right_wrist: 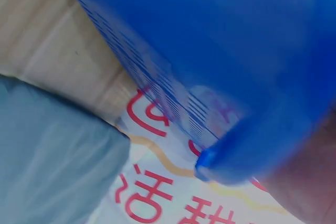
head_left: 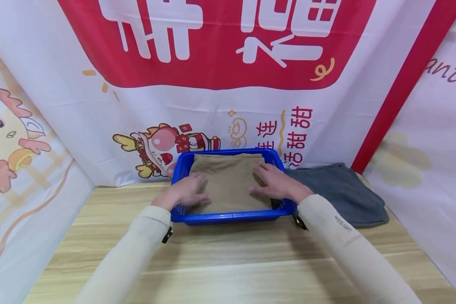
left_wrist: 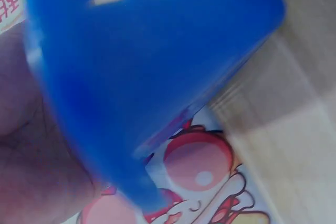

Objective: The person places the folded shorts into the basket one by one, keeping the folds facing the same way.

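Observation:
A blue plastic basket (head_left: 232,217) with slotted walls stands near the back of the table. Inside it lies a folded khaki cloth (head_left: 232,185), flat and spread nearly wall to wall. My left hand (head_left: 188,190) reaches over the basket's left rim, its fingers extended over the cloth's left side. Over the right rim comes my right hand (head_left: 276,181), with spread fingers at the cloth's right side. Both wrist views are mostly filled by the basket's outer wall (left_wrist: 121,40), which hides the fingertips; only part of each hand shows at the edge.
Right of the basket, a folded dark grey cloth (head_left: 338,194) lies on the wooden table (head_left: 228,261), close to the basket wall. A printed white and red curtain (head_left: 220,105) hangs right behind the basket, with more printed fabric at both sides.

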A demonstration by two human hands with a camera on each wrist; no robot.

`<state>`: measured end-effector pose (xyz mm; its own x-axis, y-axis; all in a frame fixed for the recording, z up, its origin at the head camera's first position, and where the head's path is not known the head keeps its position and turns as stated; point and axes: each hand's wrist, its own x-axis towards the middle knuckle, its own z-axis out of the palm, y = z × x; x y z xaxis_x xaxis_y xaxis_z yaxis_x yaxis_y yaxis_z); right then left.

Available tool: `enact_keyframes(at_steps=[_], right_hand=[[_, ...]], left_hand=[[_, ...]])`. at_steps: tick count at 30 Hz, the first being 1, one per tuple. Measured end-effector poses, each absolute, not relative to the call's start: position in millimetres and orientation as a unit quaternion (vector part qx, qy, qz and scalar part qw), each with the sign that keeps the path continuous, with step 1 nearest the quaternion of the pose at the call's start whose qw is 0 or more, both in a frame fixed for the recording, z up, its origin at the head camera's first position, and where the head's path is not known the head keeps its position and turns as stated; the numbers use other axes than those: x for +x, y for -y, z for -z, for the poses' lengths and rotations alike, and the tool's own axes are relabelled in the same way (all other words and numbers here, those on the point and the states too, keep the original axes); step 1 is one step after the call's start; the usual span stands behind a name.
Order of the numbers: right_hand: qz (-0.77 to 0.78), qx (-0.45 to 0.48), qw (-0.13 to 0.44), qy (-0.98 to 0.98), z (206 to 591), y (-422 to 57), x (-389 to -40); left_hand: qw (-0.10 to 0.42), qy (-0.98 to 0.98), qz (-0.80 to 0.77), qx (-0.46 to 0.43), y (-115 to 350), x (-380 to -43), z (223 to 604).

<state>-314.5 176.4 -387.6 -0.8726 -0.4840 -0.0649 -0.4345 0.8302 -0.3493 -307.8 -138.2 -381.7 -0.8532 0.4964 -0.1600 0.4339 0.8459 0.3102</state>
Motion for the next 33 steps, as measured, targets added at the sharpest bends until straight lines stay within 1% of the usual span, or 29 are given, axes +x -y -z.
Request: enact_keyframes(at_steps=[6, 12, 15, 22, 27, 33], right_hand=[[0.147, -0.247, 0.087, -0.954, 370.4, -174.9, -324.5], [0.143, -0.254, 0.107, -0.951, 357.4, -168.1, -334.7], [0.149, -0.243, 0.132, -0.949, 357.0, -164.3, -339.3], [0.14, -0.219, 0.198, -0.945, 363.0, -157.3, -347.1], [0.134, -0.203, 0.226, -0.943, 364.3, -154.3, -349.4], [0.141, -0.19, 0.238, -0.942, 367.0, -154.1, -352.9]], left_hand=[[0.13, -0.956, -0.097, 0.244, 130.7, -322.7, 365.3], [0.134, -0.96, -0.063, 0.237, 117.2, -336.1, 358.1], [0.142, -0.963, -0.061, 0.222, 110.2, -339.9, 357.6], [0.19, -0.966, -0.064, 0.165, 103.7, -349.6, 361.6], [0.216, -0.963, -0.058, 0.148, 105.2, -354.6, 362.5], [0.229, -0.961, -0.057, 0.147, 104.3, -358.3, 364.3]])
